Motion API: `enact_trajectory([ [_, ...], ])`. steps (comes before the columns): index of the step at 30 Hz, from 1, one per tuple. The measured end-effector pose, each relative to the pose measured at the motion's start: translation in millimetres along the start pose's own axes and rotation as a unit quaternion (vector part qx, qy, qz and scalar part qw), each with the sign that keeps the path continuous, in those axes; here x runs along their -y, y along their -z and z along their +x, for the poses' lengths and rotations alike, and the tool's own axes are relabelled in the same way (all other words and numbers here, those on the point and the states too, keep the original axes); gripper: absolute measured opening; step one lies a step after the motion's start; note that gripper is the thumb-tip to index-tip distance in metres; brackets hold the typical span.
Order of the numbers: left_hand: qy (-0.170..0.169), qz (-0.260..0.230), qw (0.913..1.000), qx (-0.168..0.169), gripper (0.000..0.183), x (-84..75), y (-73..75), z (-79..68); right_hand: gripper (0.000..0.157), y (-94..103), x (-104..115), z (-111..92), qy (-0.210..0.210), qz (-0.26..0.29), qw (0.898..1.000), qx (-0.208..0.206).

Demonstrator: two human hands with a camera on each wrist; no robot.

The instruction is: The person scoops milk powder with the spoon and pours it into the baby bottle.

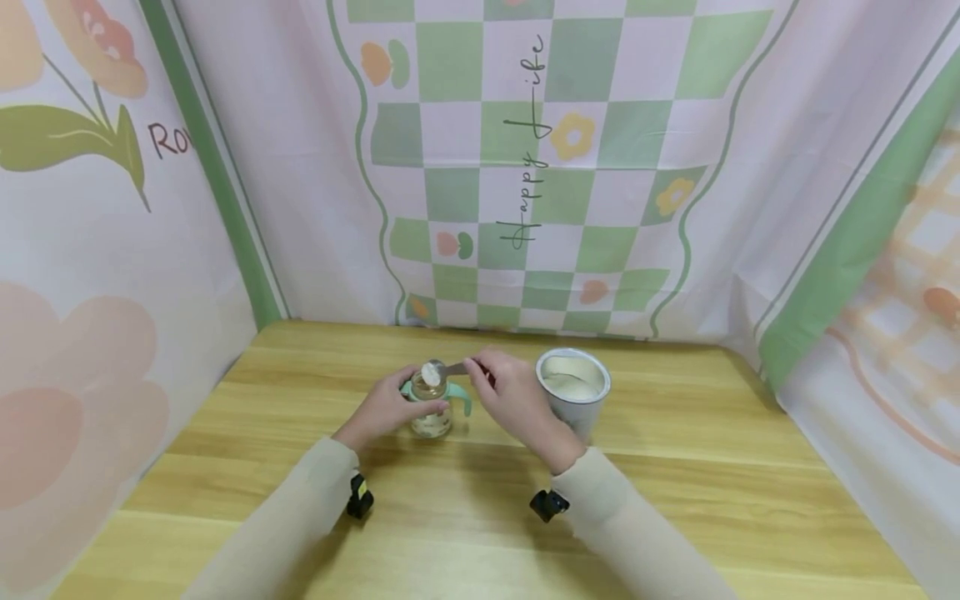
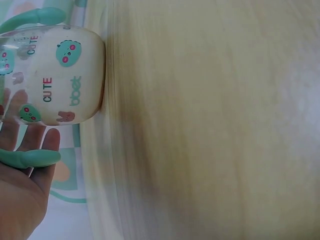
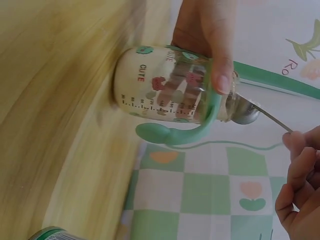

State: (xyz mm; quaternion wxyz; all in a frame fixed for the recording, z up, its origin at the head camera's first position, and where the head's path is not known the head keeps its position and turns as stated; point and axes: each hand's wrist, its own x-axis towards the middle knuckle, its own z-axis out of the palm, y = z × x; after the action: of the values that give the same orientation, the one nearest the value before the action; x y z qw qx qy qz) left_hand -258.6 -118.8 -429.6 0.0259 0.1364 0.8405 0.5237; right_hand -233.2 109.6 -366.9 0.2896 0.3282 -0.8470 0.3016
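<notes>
A clear baby bottle [image 1: 432, 425] with green side handles stands on the table, pale contents in its lower part. In the right wrist view, printed pictures and a measuring scale show on the bottle [image 3: 145, 82]. My left hand [image 1: 386, 408] grips the bottle near its neck, thumb across the front. A metal spoon [image 1: 454, 368] is pinched by its handle in my right hand [image 1: 513, 398]. White powder lies in the spoon's bowl, which is tilted at the bottle's open mouth. Close to my right forearm is an open can [image 1: 581, 417] of cream-coloured powder.
The wood-grain table [image 1: 465, 533] runs back to a patterned curtain [image 1: 510, 200], and more curtains hang at both sides. Each wrist carries a small black camera, such as the right one [image 1: 549, 505].
</notes>
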Motion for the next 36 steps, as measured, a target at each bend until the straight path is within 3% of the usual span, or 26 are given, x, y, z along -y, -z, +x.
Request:
enact_trajectory([
  [6,0.006,-0.003,1.0,0.003,0.078,-0.3,0.3,-1.2,0.015,-5.2,1.4,-1.6,0.056,-0.06,0.997,-0.009],
  [11,0.008,-0.008,0.9999,0.007,0.073,1.3,0.6,-1.4,0.009,-7.9,2.6,-3.0,0.12,-0.111,0.986,-0.016],
  [16,0.013,-0.01,0.9999,0.006,0.072,2.3,0.4,-0.7,0.008,-9.6,2.8,-5.6,0.158,-0.143,0.977,-0.008],
  [30,0.006,-0.02,0.9998,0.007,0.067,2.4,0.5,1.4,0.01,-7.2,0.1,-10.3,0.262,-0.206,0.943,-0.004],
  [36,0.011,-0.015,0.9998,0.008,0.072,0.3,1.4,0.3,0.009,-4.4,1.6,-10.9,0.293,-0.232,0.927,0.018],
])
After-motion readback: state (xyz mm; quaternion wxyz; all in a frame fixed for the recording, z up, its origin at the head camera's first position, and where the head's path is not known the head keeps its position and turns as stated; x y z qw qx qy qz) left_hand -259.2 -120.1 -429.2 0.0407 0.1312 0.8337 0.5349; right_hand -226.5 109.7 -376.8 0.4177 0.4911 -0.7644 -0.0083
